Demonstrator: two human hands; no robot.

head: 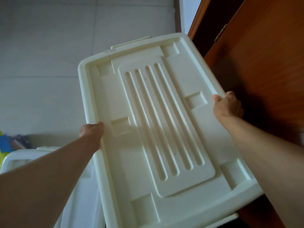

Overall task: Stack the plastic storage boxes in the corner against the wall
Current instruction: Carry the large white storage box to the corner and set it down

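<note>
A large cream plastic storage box (pixel 164 116) with a ribbed lid fills the middle of the head view, seen from above and turned at an angle. My left hand (pixel 91 130) grips its left rim. On the opposite rim, my right hand (pixel 227 104) is closed over the edge. A second white storage box (pixel 24 159) stands low at the left, partly hidden under my left forearm.
A brown wooden door or cabinet (pixel 263 71) with a brass hinge (pixel 221 32) stands close on the right, touching or nearly touching the box. Pale floor tiles (pixel 49 46) spread to the left. Blue and yellow items (pixel 6 142) lie at the left edge.
</note>
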